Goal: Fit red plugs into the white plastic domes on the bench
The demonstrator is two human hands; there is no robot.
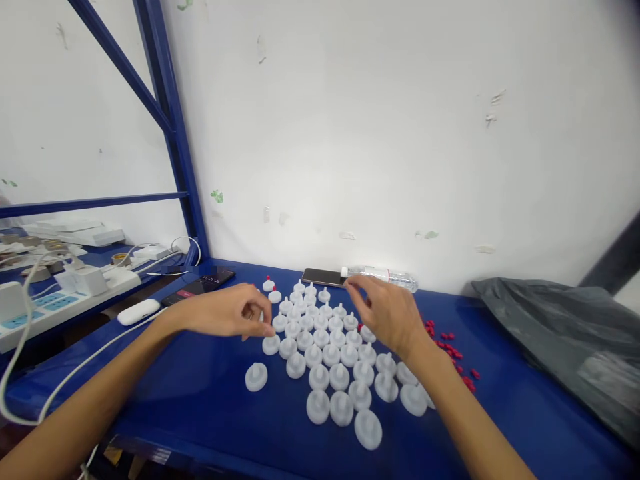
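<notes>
Many white round discs with short upright stems (331,355) stand in a cluster on the blue table. Over the cluster's left edge, my left hand (235,311) is loosely closed, thumb and fingers bent toward each other beside a disc (271,344); anything between them is hidden. My right hand (387,312) hovers above the back right of the cluster with its fingers bent into a pinch, and I cannot make out what they hold. A red cap (360,327) shows just below that hand. Two discs at the back left wear red caps (268,278).
Loose red caps (450,350) lie right of my right forearm. A dark plastic bag (555,340) covers the table's right side. Along the wall are a phone (324,277) and a clear bottle (400,279). Another phone (200,287), a white case (139,311) and a power strip (55,303) are left.
</notes>
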